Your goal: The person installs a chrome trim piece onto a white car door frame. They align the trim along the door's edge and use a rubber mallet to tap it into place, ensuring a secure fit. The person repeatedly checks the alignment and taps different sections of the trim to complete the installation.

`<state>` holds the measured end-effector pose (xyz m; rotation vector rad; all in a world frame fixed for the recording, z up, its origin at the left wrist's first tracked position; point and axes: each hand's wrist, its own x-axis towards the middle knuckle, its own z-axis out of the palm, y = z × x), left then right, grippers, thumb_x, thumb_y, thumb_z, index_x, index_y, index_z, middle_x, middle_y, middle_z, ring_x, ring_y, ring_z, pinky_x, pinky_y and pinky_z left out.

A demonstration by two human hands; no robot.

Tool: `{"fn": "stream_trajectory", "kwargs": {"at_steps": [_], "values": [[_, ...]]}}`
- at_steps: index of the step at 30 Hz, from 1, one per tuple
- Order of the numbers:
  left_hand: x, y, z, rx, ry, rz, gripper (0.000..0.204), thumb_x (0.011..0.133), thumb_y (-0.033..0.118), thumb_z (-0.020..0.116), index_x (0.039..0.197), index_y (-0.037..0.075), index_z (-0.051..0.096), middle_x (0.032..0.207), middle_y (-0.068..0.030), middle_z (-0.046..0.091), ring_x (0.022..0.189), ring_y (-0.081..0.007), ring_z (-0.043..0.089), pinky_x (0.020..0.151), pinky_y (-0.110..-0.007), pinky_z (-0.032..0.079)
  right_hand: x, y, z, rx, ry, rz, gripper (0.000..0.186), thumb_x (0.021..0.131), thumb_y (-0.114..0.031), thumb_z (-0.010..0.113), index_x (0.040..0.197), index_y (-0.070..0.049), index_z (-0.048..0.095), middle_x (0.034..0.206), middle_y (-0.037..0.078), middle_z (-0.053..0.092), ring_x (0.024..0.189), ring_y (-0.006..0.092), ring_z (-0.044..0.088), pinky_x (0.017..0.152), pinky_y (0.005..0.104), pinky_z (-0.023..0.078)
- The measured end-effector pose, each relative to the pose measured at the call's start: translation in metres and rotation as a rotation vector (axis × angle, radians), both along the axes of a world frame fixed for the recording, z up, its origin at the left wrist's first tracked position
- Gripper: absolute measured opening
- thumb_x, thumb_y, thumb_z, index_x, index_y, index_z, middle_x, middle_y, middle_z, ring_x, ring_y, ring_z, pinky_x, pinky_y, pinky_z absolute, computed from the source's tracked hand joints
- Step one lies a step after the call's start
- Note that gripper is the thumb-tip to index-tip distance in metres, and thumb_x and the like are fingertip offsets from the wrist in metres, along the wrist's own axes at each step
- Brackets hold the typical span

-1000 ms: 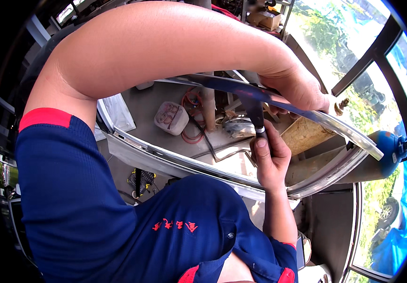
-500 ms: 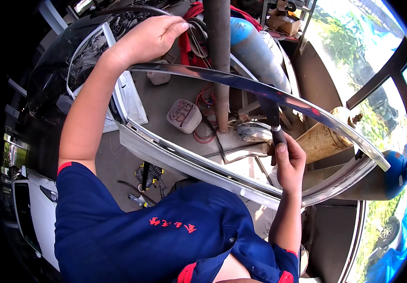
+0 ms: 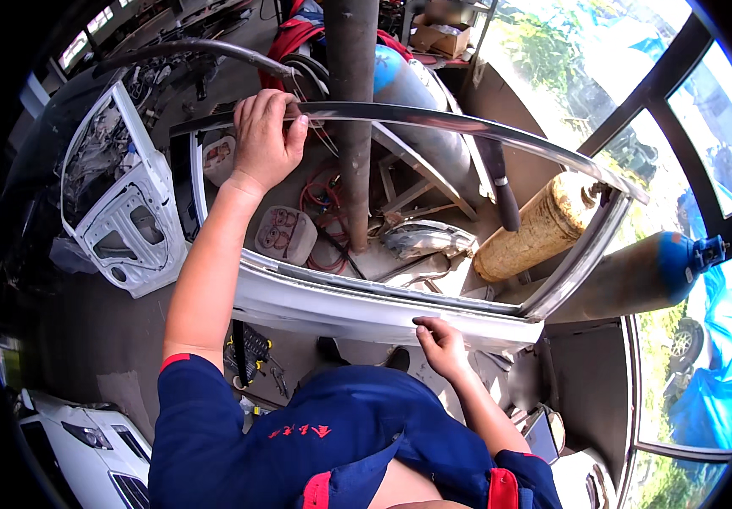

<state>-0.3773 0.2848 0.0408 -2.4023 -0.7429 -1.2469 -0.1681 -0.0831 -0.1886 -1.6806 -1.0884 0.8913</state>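
**Two hands steadying a car door frame**

Nearest the camera, the right hand (image 3: 440,343) is resting on the lower sill of the silver door frame (image 3: 366,310), its fingers curled down onto the metal's near edge without closing around it. The frame is standing upright just in front of the person, its sill crossing the middle of the view and its right end curving up toward the windows. Below it, small hand tools (image 3: 251,348) are lying on the floor. Farther out, the left hand (image 3: 264,140) is reaching up and gripping the frame's thin top rail, fingers wrapped over it. Through the frame's opening, a rusty post (image 3: 353,127) is standing, with a tan gas cylinder (image 3: 540,225) leaning to its right. At the far left, a white door panel (image 3: 124,216) is lying on the floor.
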Motion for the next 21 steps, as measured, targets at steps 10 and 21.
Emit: {"fn": "stream_trajectory", "kwargs": {"at_steps": [10, 21], "values": [[0.053, 0.082, -0.031, -0.169, 0.124, 0.147, 0.075, 0.082, 0.030, 0.071, 0.146, 0.005, 0.040, 0.147, -0.0174, 0.044, 0.145, -0.0371, 0.034, 0.123, -0.057, 0.020, -0.049, -0.062, -0.058, -0.378, -0.015, -0.261, 0.024, 0.098, -0.018, 0.065, 0.115, -0.002, 0.073, 0.083, 0.006, 0.071, 0.076, 0.0121, 0.064, 0.071, 0.0291, 0.052], [-0.026, 0.004, -0.116, -0.382, 0.066, -0.391, 0.039, 0.080, 0.016, 0.067, 0.117, 0.001, 0.064, 0.130, -0.0153, 0.056, 0.125, -0.0353, 0.053, 0.108, -0.045, 0.044, -0.063, -0.085, -0.119, -0.666, 0.203, -0.268, 0.026, 0.097, -0.020, 0.064, 0.114, -0.002, 0.072, 0.079, 0.004, 0.068, 0.060, 0.0111, 0.061, 0.055, 0.0286, 0.051]]}}
